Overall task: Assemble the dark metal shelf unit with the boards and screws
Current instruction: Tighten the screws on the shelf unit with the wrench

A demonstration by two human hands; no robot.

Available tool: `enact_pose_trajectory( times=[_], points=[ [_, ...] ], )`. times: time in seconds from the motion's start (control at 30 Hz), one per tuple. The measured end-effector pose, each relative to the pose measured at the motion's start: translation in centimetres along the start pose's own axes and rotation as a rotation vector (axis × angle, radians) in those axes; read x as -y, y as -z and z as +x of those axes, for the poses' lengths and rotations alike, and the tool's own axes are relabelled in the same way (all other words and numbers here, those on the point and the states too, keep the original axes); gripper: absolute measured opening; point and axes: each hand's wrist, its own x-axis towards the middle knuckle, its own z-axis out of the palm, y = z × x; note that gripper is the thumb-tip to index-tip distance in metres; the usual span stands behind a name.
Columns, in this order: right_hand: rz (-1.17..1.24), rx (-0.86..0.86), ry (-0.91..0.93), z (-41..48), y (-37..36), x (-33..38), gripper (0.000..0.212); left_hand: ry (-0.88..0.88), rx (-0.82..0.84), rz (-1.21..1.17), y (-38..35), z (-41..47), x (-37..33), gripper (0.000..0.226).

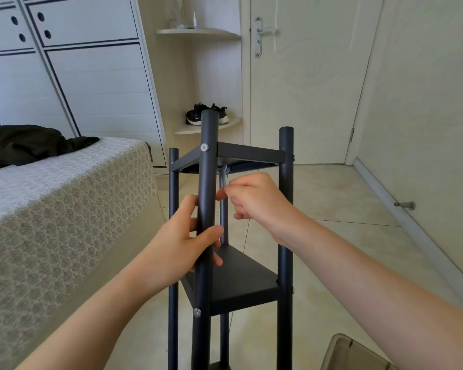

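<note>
The dark metal shelf unit stands upright on the floor in front of me, with round posts and two dark boards fixed between them. My left hand grips the nearest post about halfway between the boards. My right hand pinches a small silver hex key, whose tip points up under the upper board near the far post. Silver screw heads show on the near post at each board. The lower board is partly hidden by my left hand.
A bed with a patterned grey cover stands close on the left, dark clothing on it. A white door and wall lie behind and to the right. Shoes sit on a corner shelf. A container's rim shows at the bottom right.
</note>
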Motion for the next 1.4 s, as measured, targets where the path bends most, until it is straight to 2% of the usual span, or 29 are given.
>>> enact_pose_trajectory(
  times=[0.23, 0.57, 1.1, 1.27, 1.4],
  points=[
    [0.06, -0.063, -0.009, 0.5, 0.0, -0.5, 0.023, 0.025, -0.044, 0.064, 0.5, -0.4, -0.3, 0.028],
    [-0.007, -0.086, 0.115, -0.1, -0.8, 0.8, 0.025, -0.001, -0.122, 0.121, 0.5, -0.8, -0.2, 0.022],
    [-0.144, -0.103, 0.276, 0.3, -1.2, 0.2, 0.024, 0.029, -0.082, 0.102, 1.0, -1.1, -0.4, 0.029],
    [-0.178, -0.108, 0.318, 0.7, -1.9, -0.1, 0.036, 0.031, -0.083, 0.086, 0.9, -1.1, -0.4, 0.029],
    [-0.182, -0.12, 0.322, 1.1, -2.2, -0.4, 0.029, 0.029, -0.078, 0.075, 0.8, -1.1, -0.3, 0.028]
  ],
)
